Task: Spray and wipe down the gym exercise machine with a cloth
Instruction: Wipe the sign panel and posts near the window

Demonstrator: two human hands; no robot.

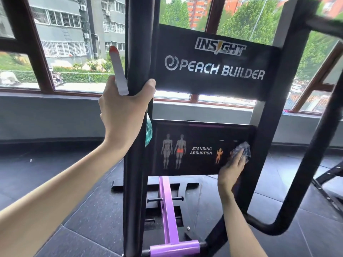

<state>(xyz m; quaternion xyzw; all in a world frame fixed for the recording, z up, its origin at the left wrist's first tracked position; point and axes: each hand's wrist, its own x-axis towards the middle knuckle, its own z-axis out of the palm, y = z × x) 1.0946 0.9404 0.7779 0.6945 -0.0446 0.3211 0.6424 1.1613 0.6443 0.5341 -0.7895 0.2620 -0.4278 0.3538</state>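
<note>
Worn at head height, facing forward and slightly down, close to the machine frame (138,127), windows (74,43) beyond, floor (55,182) below.

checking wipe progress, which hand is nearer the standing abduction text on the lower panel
Right. The right hand presses the cloth on the lower panel, just right of the text. The left hand grips the black upright post higher up, to the left.

Left arm extended up and forward, bare forearm, left hand (122,110) curled closed around a black upright post (136,52), thumb on near side, also pinning a spray bottle (118,71). Right arm reaching forward lower, right hand (232,170) flat, fingers pressed onto a cloth (245,151).
</note>
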